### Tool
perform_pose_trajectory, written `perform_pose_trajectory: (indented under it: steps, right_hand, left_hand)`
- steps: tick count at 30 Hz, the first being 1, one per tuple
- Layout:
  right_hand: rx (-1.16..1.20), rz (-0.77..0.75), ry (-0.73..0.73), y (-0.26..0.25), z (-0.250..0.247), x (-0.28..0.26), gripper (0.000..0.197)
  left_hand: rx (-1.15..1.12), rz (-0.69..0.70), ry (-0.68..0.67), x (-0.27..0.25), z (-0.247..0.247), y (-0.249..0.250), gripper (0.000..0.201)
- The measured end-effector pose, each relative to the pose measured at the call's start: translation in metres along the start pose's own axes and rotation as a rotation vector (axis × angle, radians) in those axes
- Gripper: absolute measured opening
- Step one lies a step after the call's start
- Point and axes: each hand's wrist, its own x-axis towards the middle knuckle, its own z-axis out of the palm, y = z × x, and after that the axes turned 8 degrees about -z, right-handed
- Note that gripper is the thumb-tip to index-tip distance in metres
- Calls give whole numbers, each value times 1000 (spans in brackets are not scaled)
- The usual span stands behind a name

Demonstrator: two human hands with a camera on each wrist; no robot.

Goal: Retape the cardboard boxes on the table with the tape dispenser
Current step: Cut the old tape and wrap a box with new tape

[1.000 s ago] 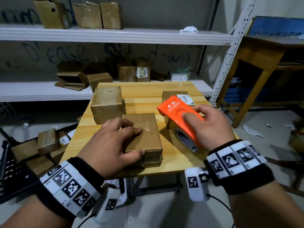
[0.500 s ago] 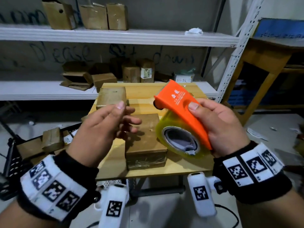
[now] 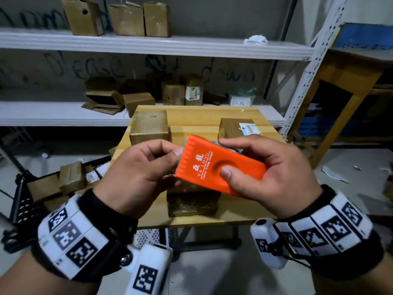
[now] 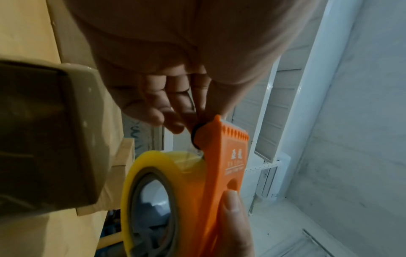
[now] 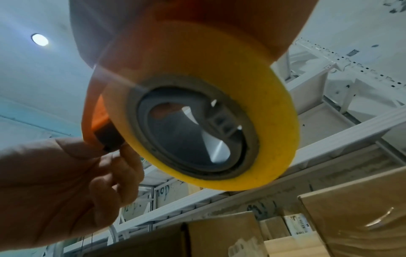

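White metal shelving (image 3: 148,46) stands behind the counter, its upper and lower boards carrying worn cardboard cartons (image 3: 136,19) and flattened pieces. A crumpled white rag (image 3: 255,38) lies on the upper board. A wooden bench (image 3: 348,81) stands beyond the counter's right edge.

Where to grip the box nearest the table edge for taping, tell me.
Press the left hand flat on the top of the nearest box, coming from the left. It lies flat and low, and the right hand holds the tape dispenser.
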Motion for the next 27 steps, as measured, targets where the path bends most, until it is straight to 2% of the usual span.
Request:
perform_pose_trajectory:
  steps: [1,5,8,11,15,17,21,23,25,27]
  right_hand:
    - [3,-1,-1,1,0,0,45]
    - [-26,-7,-41,8,-2,5,49]
    - [-72,17,-39,18,-12,7,40]
    - [-149,59,-6,28,-35,2,33]
    - [-88,77,120,33,-48,-3,33]
    - [-63,65,102,30,-41,-2,33]
    - [-35,32,38,24,-24,1,36]
    - [-3,19,20,20,-18,1,38]
    - [30,5,-1,17,-13,1,39]
    - [52,-2,-17,14,-10,1,41]
  left_hand:
    - [31,38,21,1,-1,-1,6]
    - [160,171,134,2,-2,-3,10]
    - [83,154,257,9,-15,1,29]
    - [-17,140,370,14,-46,15,26]
    - [39,148,275,11,-55,21,28]
    - [71,127,200,9,-43,15,31]
    - [133,60,92,8,-21,8,52]
    - [143,50,42,7,-14,7,56]
    - [139,18,-13,6,-10,6,55]
    - [169,7,-67,5,-9,3,39]
